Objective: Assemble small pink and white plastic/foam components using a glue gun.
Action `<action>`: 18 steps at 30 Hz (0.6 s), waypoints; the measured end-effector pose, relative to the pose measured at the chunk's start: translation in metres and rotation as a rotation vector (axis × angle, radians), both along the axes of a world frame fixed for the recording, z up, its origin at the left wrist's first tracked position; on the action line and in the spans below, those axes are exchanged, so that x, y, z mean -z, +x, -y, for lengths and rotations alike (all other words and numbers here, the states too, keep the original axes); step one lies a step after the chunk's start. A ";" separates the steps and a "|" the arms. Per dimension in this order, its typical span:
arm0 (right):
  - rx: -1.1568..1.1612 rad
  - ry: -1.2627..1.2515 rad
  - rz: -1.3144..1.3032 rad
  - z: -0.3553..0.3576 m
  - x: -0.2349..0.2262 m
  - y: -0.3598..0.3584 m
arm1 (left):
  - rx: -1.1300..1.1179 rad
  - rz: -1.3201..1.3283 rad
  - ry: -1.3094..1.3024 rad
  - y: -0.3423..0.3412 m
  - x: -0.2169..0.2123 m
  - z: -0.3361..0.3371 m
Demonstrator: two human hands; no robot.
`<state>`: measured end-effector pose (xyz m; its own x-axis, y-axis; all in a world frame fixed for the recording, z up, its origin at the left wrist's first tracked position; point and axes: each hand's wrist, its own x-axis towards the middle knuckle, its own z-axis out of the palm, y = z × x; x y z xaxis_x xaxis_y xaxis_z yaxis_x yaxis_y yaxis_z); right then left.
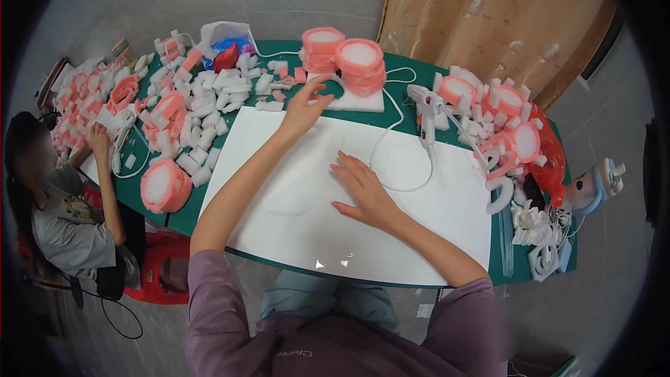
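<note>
My left hand [306, 110] is over the far left edge of a white board [293, 237], fingers bent and thumb apart. Right by its fingertips is a curved white foam strip [339, 85], in front of the stacked pink-and-white foam rounds [359, 63]; I see no firm grip on it. Hovering over the middle of the board, my right hand [364, 192] is open, fingers spread and nothing in them. A white glue gun [427, 112] stands at the board's far right, its white cable [391, 187] looping across the board near my right hand.
White foam chunks [202, 98] and pink foam pieces [87, 98] crowd the green table's left side. A pink-rimmed round [166, 185] lies near its front edge. More pink rounds [508, 101] and a red bag [551, 150] are at right. A co-worker [66, 216] sits at left.
</note>
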<state>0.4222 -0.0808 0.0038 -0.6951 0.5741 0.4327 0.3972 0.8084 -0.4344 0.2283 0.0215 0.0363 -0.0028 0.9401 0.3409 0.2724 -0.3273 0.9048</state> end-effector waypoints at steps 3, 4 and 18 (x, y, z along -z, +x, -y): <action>0.002 0.008 -0.015 0.001 0.001 0.000 | -0.008 -0.008 -0.140 0.026 -0.007 -0.020; 0.000 0.015 -0.019 0.001 0.002 0.001 | 0.015 -0.007 -0.157 0.033 -0.011 -0.024; 0.010 0.047 -0.084 0.000 0.007 0.004 | -0.133 0.343 -0.166 0.054 -0.027 -0.059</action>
